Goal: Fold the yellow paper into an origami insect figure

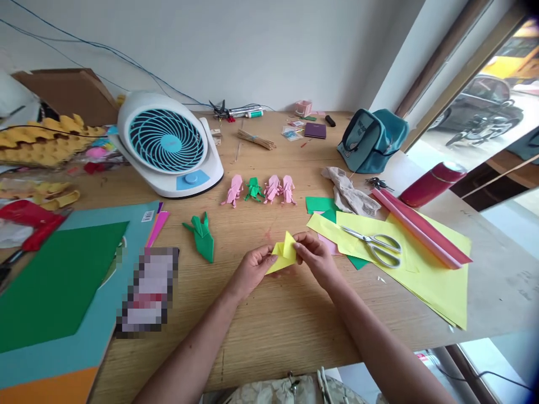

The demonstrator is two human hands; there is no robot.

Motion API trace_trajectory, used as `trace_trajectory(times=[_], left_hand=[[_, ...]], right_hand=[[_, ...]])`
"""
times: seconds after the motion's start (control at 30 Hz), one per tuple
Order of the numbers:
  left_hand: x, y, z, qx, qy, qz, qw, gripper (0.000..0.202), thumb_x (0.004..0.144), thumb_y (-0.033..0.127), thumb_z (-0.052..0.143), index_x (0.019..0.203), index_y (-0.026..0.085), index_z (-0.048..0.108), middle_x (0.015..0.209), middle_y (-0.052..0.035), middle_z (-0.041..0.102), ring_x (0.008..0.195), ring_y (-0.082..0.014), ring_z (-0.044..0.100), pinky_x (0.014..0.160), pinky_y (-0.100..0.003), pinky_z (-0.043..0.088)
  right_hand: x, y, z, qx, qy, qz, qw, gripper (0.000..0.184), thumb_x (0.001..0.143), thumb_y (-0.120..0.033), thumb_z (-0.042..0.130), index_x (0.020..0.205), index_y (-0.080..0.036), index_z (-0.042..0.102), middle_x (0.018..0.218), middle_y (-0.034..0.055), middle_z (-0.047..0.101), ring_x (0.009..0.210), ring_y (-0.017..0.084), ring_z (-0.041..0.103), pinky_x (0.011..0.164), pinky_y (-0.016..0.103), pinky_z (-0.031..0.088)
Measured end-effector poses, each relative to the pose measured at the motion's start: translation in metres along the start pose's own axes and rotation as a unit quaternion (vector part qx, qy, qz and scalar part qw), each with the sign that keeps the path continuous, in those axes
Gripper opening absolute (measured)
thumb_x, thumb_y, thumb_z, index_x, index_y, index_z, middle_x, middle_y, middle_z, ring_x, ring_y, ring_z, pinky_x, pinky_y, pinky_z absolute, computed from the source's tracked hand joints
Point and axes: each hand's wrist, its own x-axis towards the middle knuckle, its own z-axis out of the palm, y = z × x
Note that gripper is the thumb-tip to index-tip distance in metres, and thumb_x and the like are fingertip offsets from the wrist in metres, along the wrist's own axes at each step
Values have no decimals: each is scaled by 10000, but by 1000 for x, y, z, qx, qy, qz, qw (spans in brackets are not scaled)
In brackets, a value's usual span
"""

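Observation:
A small piece of folded yellow paper [281, 259] is held above the wooden table, one pointed flap standing up on it. My left hand [254, 268] pinches its left edge, thumb on top. The thumb and fingers of my right hand [315, 255] grip the right side by the flap. To the left lies a green folded paper figure [202, 237] with two narrow points. Beyond my hands stand several small folded figures, among them a pink one [234, 189] and a green one [254, 189]. Silver scissors [377, 245] rest on yellow paper sheets [438, 280] at the right.
A white fan [168, 143] stands at the back left. Green paper [63, 280] and a pixelated phone-shaped object [149, 292] lie left. At right are a rolled red-pink sheet [421, 227], a cloth [351, 191], a red bottle [433, 182] and a teal bag [373, 140].

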Motion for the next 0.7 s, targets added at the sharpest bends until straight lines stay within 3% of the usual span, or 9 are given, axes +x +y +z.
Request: trace_trajectory(times=[0.17, 0.27, 0.43, 0.53, 0.7], left_hand=[[-2, -1, 1, -2, -55, -42, 998, 522, 836, 534, 679, 1147, 116, 648, 1074, -140, 737, 828, -226, 751, 675, -261, 564], [-2, -1, 3, -18, -18, -27, 999, 543, 814, 545, 696, 1149, 124, 622, 1071, -138, 735, 790, -221, 753, 640, -251, 563], [-1, 0, 11, -48, 51, 12, 998, 521, 827, 508, 684, 1202, 179, 532, 1083, -89, 732, 748, -201, 747, 613, -261, 574], [0, -2, 12, -41, 61, 18, 997, 496, 838, 491, 672, 1198, 186, 518, 1053, -75, 738, 741, -195, 745, 606, -264, 581], [1, -10, 11, 6, 49, -10, 999, 453, 819, 521, 684, 1083, 165, 594, 944, -71, 759, 714, -191, 746, 607, -261, 583]], right_hand=[[0, 1, -3, 13, 12, -2, 1000, 288, 818, -481, 715, 906, -208, 683, 700, -19, 558, 575, 96, 441, 534, 237, 394], [-1, -4, 0, 4, 7, -10, 1000, 308, 802, -472, 734, 984, -228, 683, 813, 1, 614, 663, 117, 512, 612, 251, 450], [1, -4, 9, 15, -56, 19, 998, 525, 692, -453, 825, 1139, -262, 626, 940, 35, 677, 845, 190, 622, 727, 302, 510], [1, 1, 12, 22, -57, 35, 998, 471, 665, -458, 839, 1037, -239, 651, 911, 35, 693, 822, 189, 631, 726, 308, 512], [0, 3, 10, 1, 2, 36, 999, 357, 690, -505, 805, 784, -197, 651, 728, 7, 640, 667, 146, 556, 633, 278, 460]])
